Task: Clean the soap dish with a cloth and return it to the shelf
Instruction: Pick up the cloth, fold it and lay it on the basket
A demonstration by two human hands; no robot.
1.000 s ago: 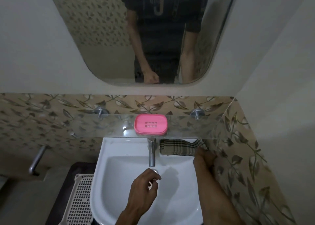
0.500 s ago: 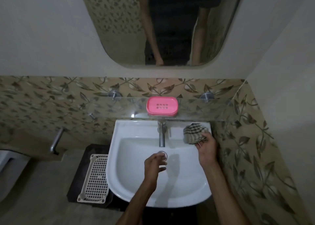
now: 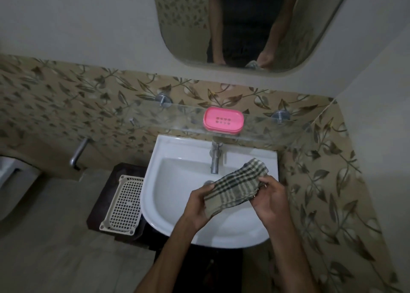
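A pink soap dish point(image 3: 223, 121) sits on the glass shelf point(image 3: 177, 124) above the basin, untouched. A checked beige-and-green cloth point(image 3: 237, 187) is stretched over the white basin point(image 3: 175, 181). My left hand point(image 3: 198, 206) grips its lower left end. My right hand point(image 3: 269, 198) holds its right side, fingers curled round the fabric. Both hands are well below the shelf and the dish.
A metal tap point(image 3: 214, 159) stands at the back of the basin, just beyond the cloth. A mirror point(image 3: 248, 22) hangs above. A cream perforated basket point(image 3: 124, 204) lies on a dark stand left of the basin. A tiled wall point(image 3: 328, 181) closes the right side.
My right hand lifted the cloth from the basin's back right rim and brought it over the bowl. My left hand rose from the drain and took hold of the cloth's other end.
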